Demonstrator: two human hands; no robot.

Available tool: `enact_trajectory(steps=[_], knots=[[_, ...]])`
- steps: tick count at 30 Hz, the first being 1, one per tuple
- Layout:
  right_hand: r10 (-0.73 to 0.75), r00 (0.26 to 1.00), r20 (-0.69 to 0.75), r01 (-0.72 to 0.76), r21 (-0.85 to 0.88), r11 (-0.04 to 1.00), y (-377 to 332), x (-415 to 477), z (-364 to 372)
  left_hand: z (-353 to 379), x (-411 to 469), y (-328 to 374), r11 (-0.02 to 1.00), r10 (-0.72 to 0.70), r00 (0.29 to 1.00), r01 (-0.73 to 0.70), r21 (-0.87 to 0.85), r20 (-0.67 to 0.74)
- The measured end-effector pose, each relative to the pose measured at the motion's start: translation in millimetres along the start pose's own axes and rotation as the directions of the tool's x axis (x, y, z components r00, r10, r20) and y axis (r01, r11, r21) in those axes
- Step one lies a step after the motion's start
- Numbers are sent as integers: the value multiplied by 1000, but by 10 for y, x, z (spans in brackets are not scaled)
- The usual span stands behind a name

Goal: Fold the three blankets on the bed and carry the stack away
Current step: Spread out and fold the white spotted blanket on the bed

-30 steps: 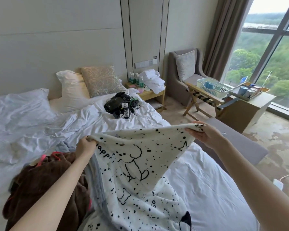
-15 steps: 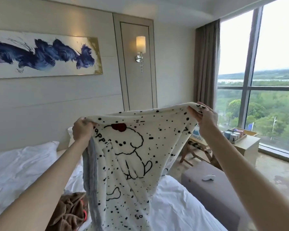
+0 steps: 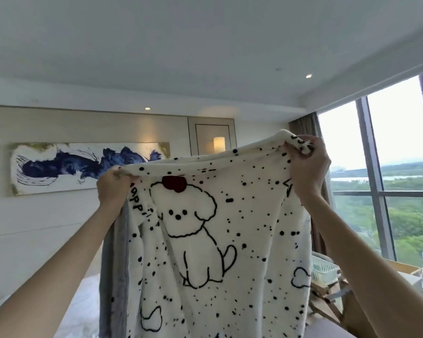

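Note:
A white blanket (image 3: 242, 240) with black speckles and a drawn dog hangs lifted high in front of me, its grey reverse side showing along the left edge. My left hand (image 3: 112, 189) grips its top left corner. My right hand (image 3: 308, 167) pinches the top right corner, slightly higher. The blanket's lower part runs out of view at the bottom. The other two blankets are hidden.
A sliver of the white bed (image 3: 83, 306) shows at lower left. A blue painting (image 3: 83, 167) and a wall lamp (image 3: 219, 143) are on the far wall. At right stand a large window (image 3: 388, 179), a luggage rack (image 3: 332, 296) with a pale basket (image 3: 324, 267), and a wooden cabinet.
Both hands have raised the speckled blanket from low over the bed to head height. My view has tilted up, so the brown blanket and most of the bed have dropped out of sight.

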State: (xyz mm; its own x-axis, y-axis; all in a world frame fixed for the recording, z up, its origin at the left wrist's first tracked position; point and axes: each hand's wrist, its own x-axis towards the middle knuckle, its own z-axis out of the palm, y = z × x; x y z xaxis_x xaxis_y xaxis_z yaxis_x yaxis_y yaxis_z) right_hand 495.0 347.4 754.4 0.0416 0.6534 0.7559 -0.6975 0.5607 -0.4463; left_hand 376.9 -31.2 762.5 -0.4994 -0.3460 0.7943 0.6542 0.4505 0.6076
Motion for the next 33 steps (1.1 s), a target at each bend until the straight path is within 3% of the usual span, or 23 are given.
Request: enact_trajectory(steps=[3,7,11,16,21,27,33], knots=[[-59,998,-37,59,-2,998,-138,97,-22,-112,87,263,995,23,999,-27,-93,-46],[36,986,-161,-44,-48,998,52,128,-50,-90,112,337,976,10,998,-22,-217,-54],[180,970,-163,-209,-185,960,673,-144,-40,183,-35,-58,997,-38,997,42,-72,60],[368,926,-88,-364,-468,805,1800,-921,-92,706,-565,-1164,973,-223,931,193,126,290],[546,838,1,-385,-708,592,2960,-1811,-171,1370,-1268,-2559,864,-478,780,334,377,405],[750,662,-15,-400,-853,335,4191,-2687,-129,2139,-1871,-4169,714,-686,585,424,558,433],[844,527,-99,-292,-954,71,5086,-3411,-68,2628,-2203,-5355,577,-815,263,463,673,517]])
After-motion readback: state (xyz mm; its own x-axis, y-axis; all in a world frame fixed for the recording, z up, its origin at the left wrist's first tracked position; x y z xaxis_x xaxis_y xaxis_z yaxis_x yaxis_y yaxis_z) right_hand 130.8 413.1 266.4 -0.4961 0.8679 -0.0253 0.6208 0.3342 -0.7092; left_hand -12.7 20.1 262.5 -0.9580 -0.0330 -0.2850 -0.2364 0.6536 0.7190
